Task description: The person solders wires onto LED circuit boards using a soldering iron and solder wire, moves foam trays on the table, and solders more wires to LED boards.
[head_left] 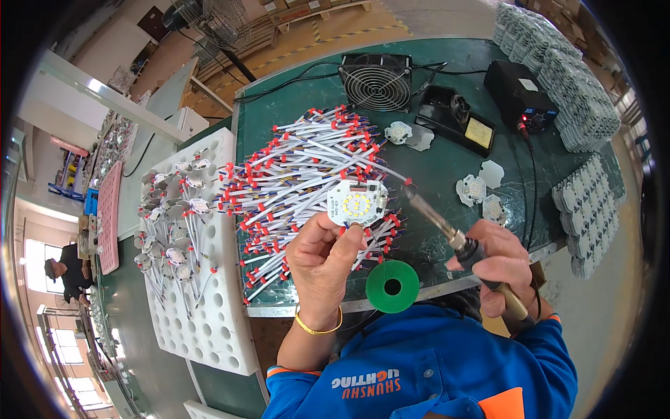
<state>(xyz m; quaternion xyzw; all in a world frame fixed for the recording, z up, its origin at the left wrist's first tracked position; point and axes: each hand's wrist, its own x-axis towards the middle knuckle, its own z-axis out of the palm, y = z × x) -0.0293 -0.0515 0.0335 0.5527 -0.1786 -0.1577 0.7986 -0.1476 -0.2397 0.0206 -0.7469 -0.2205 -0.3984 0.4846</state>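
Note:
My left hand (pixel 322 260) holds a small white board with yellow light chips (pixel 356 202) up over the green bench mat, together with a white wire that runs off to the right. My right hand (pixel 497 264) grips a soldering iron (pixel 447 229) by its dark handle. The iron's tip points up and left and ends close to the board's right edge, near the wire's red end. Beneath the board lies a big heap of white wires with red ends (pixel 307 181).
A green solder spool (pixel 392 286) sits at the bench's near edge. A white perforated tray (pixel 209 307) at left carries wired boards. Farther back are a small black fan (pixel 377 80), an iron stand (pixel 460 122), a black power unit (pixel 520 94) and stacked boards (pixel 565 77) at right.

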